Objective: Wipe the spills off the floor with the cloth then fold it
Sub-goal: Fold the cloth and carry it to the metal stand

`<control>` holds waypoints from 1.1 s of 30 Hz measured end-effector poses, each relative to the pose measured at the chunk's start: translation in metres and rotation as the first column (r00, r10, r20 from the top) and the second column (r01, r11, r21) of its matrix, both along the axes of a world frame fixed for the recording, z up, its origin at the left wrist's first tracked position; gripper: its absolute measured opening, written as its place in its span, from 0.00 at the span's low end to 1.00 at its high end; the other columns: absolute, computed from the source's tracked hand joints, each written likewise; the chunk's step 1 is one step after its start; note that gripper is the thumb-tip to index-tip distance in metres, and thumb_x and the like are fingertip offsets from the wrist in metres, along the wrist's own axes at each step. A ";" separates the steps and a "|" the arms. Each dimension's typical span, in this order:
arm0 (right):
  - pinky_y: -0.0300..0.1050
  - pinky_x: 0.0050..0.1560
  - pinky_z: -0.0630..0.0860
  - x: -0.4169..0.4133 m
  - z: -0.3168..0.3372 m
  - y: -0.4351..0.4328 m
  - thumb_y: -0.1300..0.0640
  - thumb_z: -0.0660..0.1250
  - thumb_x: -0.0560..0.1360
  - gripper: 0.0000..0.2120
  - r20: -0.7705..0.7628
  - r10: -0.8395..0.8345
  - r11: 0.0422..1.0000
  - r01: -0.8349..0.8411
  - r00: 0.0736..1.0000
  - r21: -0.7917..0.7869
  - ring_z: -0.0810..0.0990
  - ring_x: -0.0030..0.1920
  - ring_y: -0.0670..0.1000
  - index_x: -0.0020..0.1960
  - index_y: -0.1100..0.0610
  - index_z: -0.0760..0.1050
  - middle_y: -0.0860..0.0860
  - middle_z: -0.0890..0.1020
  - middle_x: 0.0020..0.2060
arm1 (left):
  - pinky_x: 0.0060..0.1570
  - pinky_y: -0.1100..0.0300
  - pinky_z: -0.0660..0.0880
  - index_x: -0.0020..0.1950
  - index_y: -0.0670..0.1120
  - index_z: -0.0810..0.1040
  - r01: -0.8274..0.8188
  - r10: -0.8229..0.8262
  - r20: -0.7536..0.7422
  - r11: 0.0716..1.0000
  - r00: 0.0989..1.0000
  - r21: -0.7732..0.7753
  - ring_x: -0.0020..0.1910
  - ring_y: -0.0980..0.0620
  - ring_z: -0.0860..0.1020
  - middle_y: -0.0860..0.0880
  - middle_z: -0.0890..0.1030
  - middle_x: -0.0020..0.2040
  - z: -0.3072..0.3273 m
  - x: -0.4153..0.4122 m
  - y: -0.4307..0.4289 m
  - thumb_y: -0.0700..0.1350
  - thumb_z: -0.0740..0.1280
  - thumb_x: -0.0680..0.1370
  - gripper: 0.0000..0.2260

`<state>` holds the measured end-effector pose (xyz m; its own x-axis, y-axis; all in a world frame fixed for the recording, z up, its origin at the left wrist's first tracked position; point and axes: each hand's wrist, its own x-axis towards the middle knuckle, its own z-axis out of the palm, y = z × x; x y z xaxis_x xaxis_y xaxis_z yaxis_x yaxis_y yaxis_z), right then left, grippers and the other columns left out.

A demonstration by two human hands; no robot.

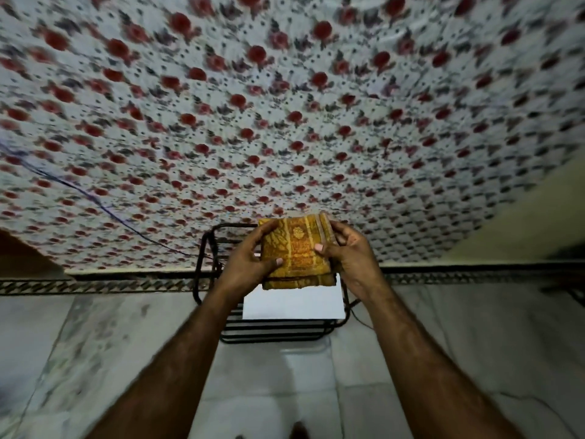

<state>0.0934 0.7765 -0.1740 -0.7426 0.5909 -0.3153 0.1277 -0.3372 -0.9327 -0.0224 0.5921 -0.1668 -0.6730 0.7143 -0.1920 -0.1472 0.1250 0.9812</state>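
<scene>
We are holding the folded yellow cloth [297, 251] up in front of us with both hands, in the air above a black metal rack [206, 261]. Our left hand [248, 264] is gripping its left edge, with the thumb pressing on the front and the fingers curling round behind. Our right hand [351, 258] is gripping the right edge in the same way. A white sheet [294, 305] is lying on the rack just under the cloth. The rack is standing on the pale marble floor [95, 343], and a flowered fabric [285, 106] is filling the view behind it.
</scene>
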 end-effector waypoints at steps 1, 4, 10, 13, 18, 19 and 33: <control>0.57 0.52 0.83 0.002 -0.011 0.007 0.71 0.74 0.72 0.26 0.013 -0.016 1.000 0.016 1.000 0.008 0.83 0.60 0.60 0.68 0.57 0.76 0.56 0.83 0.61 | 0.53 0.48 0.82 0.71 0.58 0.72 0.010 -0.010 0.010 1.000 1.000 -0.007 0.63 0.48 0.77 0.52 0.71 0.70 -0.012 0.001 0.009 0.33 0.71 0.76 0.29; 0.62 0.57 0.81 0.007 -0.043 0.025 0.71 0.75 0.70 0.26 0.057 -0.064 0.998 0.062 0.996 0.032 0.83 0.60 0.59 0.65 0.56 0.77 0.55 0.84 0.61 | 0.49 0.46 0.83 0.71 0.58 0.72 0.019 -0.018 0.035 0.999 0.999 -0.033 0.60 0.45 0.79 0.51 0.72 0.69 -0.049 0.002 0.032 0.32 0.71 0.75 0.30; 0.54 0.51 0.83 0.014 -0.118 0.050 0.75 0.71 0.71 0.23 0.125 -0.150 0.988 0.143 0.981 0.064 0.84 0.57 0.58 0.60 0.54 0.78 0.56 0.84 0.57 | 0.43 0.42 0.83 0.69 0.63 0.73 0.060 -0.063 -0.019 0.991 0.998 -0.116 0.53 0.44 0.83 0.51 0.74 0.69 -0.142 0.001 0.072 0.33 0.72 0.74 0.32; 0.52 0.48 0.83 0.017 -0.170 0.069 0.76 0.70 0.72 0.26 0.171 -0.202 0.979 0.193 0.964 0.073 0.83 0.58 0.60 0.67 0.59 0.75 0.59 0.83 0.60 | 0.36 0.50 0.83 0.68 0.65 0.72 0.076 -0.086 -0.050 0.982 0.995 -0.170 0.50 0.43 0.84 0.51 0.76 0.67 -0.194 0.004 0.097 0.35 0.73 0.73 0.33; 0.61 0.59 0.80 0.016 -0.245 0.097 0.76 0.70 0.71 0.29 0.246 -0.249 0.965 0.218 0.937 0.145 0.81 0.61 0.60 0.70 0.62 0.73 0.61 0.82 0.62 | 0.29 0.55 0.80 0.71 0.63 0.71 0.125 -0.143 -0.050 0.955 0.988 -0.268 0.47 0.43 0.83 0.50 0.74 0.66 -0.267 0.003 0.131 0.38 0.75 0.73 0.32; 0.62 0.60 0.79 0.014 -0.261 0.102 0.76 0.70 0.71 0.29 0.258 -0.259 0.961 0.222 0.931 0.164 0.81 0.62 0.60 0.70 0.62 0.73 0.60 0.82 0.62 | 0.29 0.55 0.80 0.72 0.62 0.70 0.134 -0.152 -0.043 0.950 0.987 -0.282 0.48 0.43 0.82 0.49 0.74 0.67 -0.282 0.002 0.137 0.38 0.75 0.74 0.32; 0.58 0.64 0.77 -0.006 -0.423 0.143 0.69 0.74 0.71 0.27 0.397 -0.346 0.909 0.199 0.850 0.365 0.81 0.60 0.54 0.67 0.54 0.76 0.53 0.83 0.60 | 0.41 0.49 0.83 0.74 0.62 0.66 0.154 -0.231 -0.150 0.901 0.961 -0.405 0.51 0.44 0.82 0.50 0.76 0.65 -0.435 -0.010 0.191 0.42 0.75 0.73 0.34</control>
